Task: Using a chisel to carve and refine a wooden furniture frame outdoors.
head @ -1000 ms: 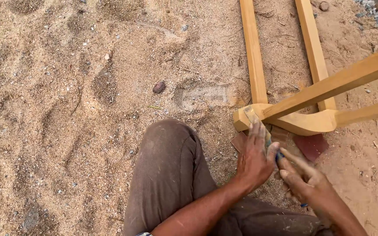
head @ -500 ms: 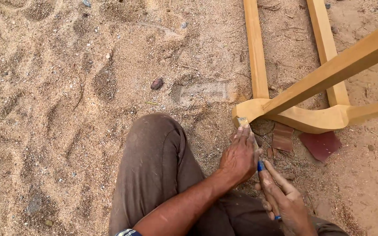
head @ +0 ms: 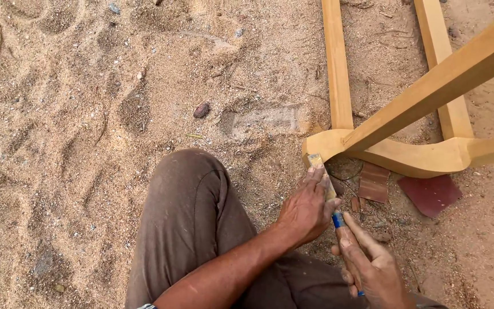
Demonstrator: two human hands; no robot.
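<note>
The left hand [head: 307, 209] presses its fingers flat along the blade of a chisel-like tool [head: 322, 174], and the right hand [head: 370, 269], just behind it and nearer the body, is wrapped around the tool's blue handle. The tool's tip touches the rounded corner of the pale wooden frame [head: 338, 143], which lies on the sandy ground [head: 87, 143] just ahead of the left fingertips. Against half a second ago little has shifted: the tip sits at the same corner and both hands keep the same grip, though a second ago the hands sat closer to the joint and the right hand was higher, nearly beside the left. So the tool has drawn back a touch along the same line and settled on the corner again, which reads as repeated short strokes on that one spot rather than a move to a new place. Just right of the left hand lie reddish-brown sandpaper scraps [head: 398, 189] under the frame's curved rail; a small dark stone [head: 201, 110] sits well off to the left, beyond the person's bent knee [head: 192, 194]
</note>
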